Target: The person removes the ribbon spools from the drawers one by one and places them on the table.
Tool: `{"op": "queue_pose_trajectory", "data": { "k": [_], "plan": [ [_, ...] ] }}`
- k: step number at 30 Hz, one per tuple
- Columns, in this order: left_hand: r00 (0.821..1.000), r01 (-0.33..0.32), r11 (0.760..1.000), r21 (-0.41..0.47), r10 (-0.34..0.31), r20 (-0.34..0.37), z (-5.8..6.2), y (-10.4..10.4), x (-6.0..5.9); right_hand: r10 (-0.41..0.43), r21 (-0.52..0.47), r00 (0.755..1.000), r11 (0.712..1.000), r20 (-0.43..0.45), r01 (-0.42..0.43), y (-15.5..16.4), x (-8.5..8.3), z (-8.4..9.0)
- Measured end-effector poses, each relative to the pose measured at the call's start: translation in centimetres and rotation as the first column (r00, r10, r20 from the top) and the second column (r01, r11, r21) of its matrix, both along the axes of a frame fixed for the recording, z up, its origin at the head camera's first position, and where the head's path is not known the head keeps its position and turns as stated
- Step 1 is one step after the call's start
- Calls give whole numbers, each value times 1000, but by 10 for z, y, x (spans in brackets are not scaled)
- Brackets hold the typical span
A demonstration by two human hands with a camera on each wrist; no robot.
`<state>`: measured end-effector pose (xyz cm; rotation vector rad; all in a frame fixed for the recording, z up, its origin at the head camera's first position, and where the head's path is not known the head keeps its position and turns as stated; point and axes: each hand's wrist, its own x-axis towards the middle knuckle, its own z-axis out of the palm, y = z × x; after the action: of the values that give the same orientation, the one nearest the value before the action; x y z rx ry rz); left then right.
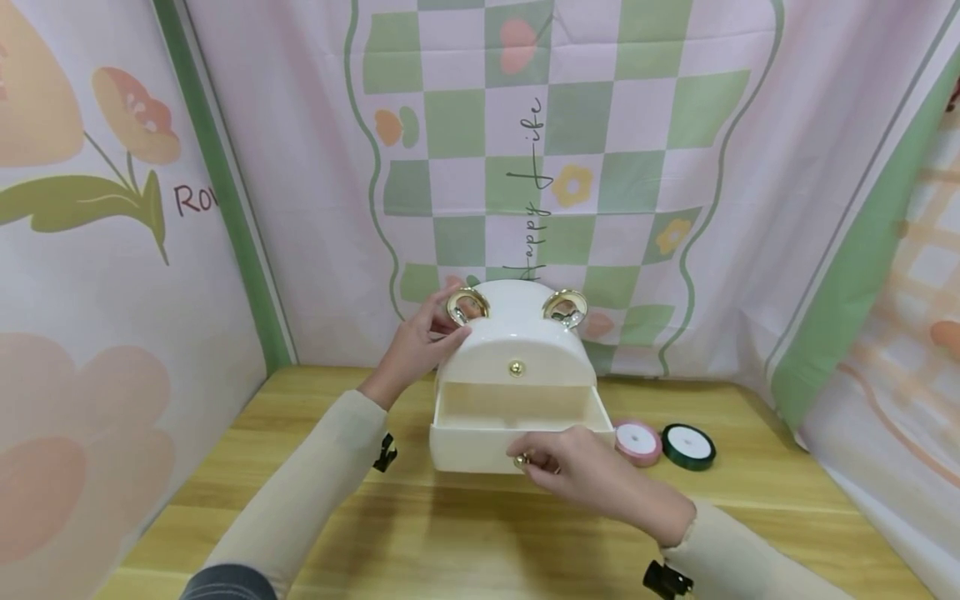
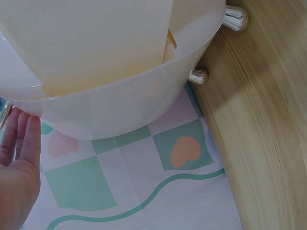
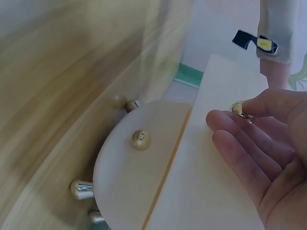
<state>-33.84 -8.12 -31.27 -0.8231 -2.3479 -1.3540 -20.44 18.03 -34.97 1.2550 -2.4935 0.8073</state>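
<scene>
drawer [image 1: 467, 450] of white box [image 1: 517, 329]: lower one, out in front, between the two hands. right hand [image 1: 581, 468] pinches its gold knob [image 1: 521, 460] with thumb and finger, other fingers loose. left hand [image 1: 423, 342] fairly open, fingers nearly straight against box side by a gold ring [image 1: 466, 292]; likely steadying. upper drawer [image 1: 480, 367], ahead of right hand, closed. pink roll [image 1: 636, 438] and green roll [image 1: 688, 447] on counter [image 1: 450, 533], right of right hand. my reading: opening done or nearly; no roll seen inside drawer, closing undone.
</scene>
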Motion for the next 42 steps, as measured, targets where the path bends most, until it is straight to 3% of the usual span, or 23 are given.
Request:
{"op": "queue_pose_trajectory", "data": {
  "k": [15,28,42],
  "plan": [
    [1000,-10,1000,1,10,21,2,1,2,-109,44,993,993,48,107,-2,-35,-2],
    [1000,-1,1000,-3,1,-2,0,0,1,-134,47,990,990,40,132,-4,-55,-5],
    [1000,3,1000,8,-3,14,0,0,2,-129,-15,991,992,-36,129,-4,-67,-11]
  ]
}}
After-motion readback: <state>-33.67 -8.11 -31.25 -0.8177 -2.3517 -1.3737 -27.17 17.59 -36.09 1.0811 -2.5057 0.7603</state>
